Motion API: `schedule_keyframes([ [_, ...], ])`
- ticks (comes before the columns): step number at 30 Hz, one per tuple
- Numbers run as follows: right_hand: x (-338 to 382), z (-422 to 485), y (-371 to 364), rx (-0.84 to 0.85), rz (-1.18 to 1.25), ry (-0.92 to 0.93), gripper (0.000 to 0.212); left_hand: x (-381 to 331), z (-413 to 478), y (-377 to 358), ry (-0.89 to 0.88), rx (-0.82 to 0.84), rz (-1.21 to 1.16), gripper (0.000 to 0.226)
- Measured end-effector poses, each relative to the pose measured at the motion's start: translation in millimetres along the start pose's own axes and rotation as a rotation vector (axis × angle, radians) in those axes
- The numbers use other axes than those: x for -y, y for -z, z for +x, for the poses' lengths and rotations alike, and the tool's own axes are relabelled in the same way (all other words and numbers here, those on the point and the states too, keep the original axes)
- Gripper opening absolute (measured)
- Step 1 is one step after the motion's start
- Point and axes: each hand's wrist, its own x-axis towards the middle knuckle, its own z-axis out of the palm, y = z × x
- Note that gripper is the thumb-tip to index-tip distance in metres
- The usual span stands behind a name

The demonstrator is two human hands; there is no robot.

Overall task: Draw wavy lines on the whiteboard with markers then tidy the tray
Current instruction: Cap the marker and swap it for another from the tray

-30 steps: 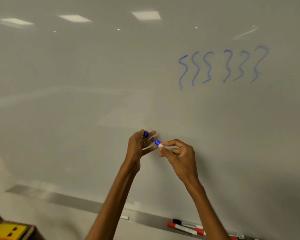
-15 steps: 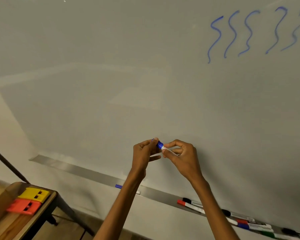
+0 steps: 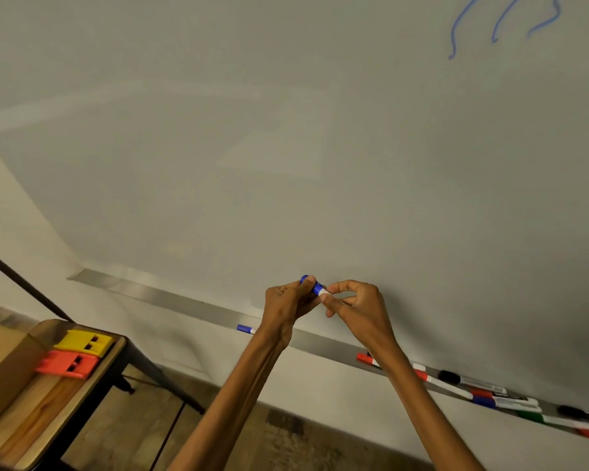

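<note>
Both hands meet in front of the whiteboard (image 3: 286, 147), just above its metal tray (image 3: 170, 295). My left hand (image 3: 288, 305) grips the blue cap end of a blue marker (image 3: 315, 287). My right hand (image 3: 354, 304) pinches the marker's white barrel, most of which is hidden in my fingers. The cap sits on the marker. Blue wavy lines (image 3: 497, 25) show at the board's top right, partly cut off by the frame edge.
Another blue marker (image 3: 245, 329) lies on the tray left of my left wrist. Several red, black, blue and green markers (image 3: 490, 396) lie along the tray at right. A wooden table (image 3: 92, 379) at lower left carries yellow (image 3: 82, 341) and orange (image 3: 67, 364) blocks.
The cap, held apart in my left hand a second ago, has been pushed onto the marker tip. My view has tilted down and left, so the wavy lines moved to the top right.
</note>
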Motion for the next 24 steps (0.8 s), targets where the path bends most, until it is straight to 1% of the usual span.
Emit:
schedule_keyframes([
  [1, -3, 0, -1, 0.022, 0.008, -0.007, 0.021, 3, 2, 6, 0.025, 0.023, -0.006, 0.016],
  [3, -12, 1, -3, 0.124, 0.004, -0.033, 0.021, 9, 6, 25, 0.059, 0.062, 0.043, 0.023],
  [5, -27, 8, -10, 0.188, -0.127, -0.036, 0.019, 21, 12, 47, 0.045, 0.066, 0.17, 0.027],
  [7, -45, 16, -23, 0.191, -0.323, -0.015, 0.017, 34, 19, 67, 0.004, 0.034, 0.289, 0.024],
  [8, -54, 18, -34, 0.186, -0.356, -0.011, 0.016, 40, 25, 75, -0.03, 0.012, 0.336, 0.021],
  [11, -83, 25, -70, 0.143, -0.341, -0.008, 0.016, 56, 47, 101, -0.17, -0.099, 0.566, 0.018],
  [13, -102, 30, -93, 0.103, -0.342, -0.023, 0.016, 65, 61, 124, -0.23, -0.168, 0.801, 0.025],
  [14, -111, 33, -104, 0.093, -0.346, -0.037, 0.015, 70, 69, 136, -0.25, -0.168, 0.918, 0.03],
  [17, -133, 42, -138, 0.089, -0.391, -0.044, 0.02, 90, 90, 170, -0.277, -0.051, 1.262, 0.045],
  [20, -149, 51, -170, 0.1, -0.444, -0.061, 0.028, 109, 108, 193, -0.208, 0.082, 1.562, 0.065],
  [22, -156, 56, -190, 0.131, -0.465, -0.069, 0.036, 118, 116, 204, -0.168, 0.102, 1.679, 0.071],
  [24, -161, 62, -207, 0.162, -0.476, -0.078, 0.041, 127, 122, 213, -0.15, 0.103, 1.7, 0.073],
])
